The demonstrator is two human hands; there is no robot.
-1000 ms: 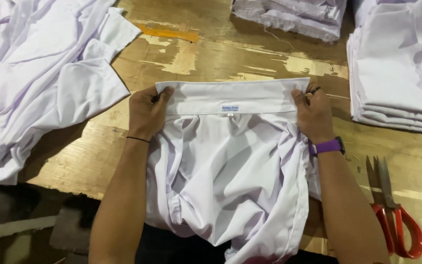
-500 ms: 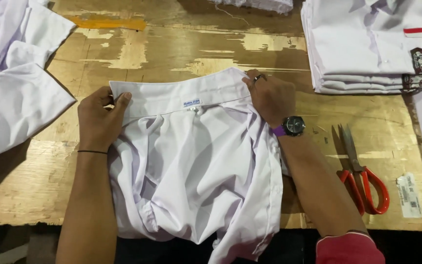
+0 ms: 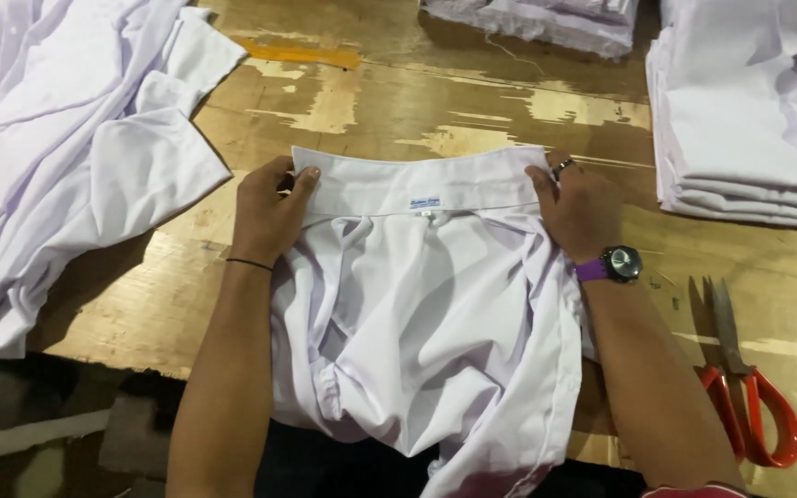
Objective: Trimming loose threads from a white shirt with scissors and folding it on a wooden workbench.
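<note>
A white shirt (image 3: pixel 426 323) lies on the worn wooden table (image 3: pixel 380 101) in front of me, its collar band stretched flat along the far side and its body hanging over the near edge. My left hand (image 3: pixel 269 212) pinches the left end of the collar, thumb on top. My right hand (image 3: pixel 578 207), with a ring and a purple-strapped wristwatch, grips the collar's right end. A small label sits at the middle of the collar.
A heap of loose white shirts (image 3: pixel 57 148) covers the left of the table. A neat stack of folded white shirts (image 3: pixel 749 120) stands at the right, another pile (image 3: pixel 537 18) at the back. Red-handled scissors (image 3: pixel 744 387) lie at the right front.
The view has swung: the shirt and both hands now sit more to the centre, and the loose heap at left shows more. Both hands keep hold of the collar ends.
</note>
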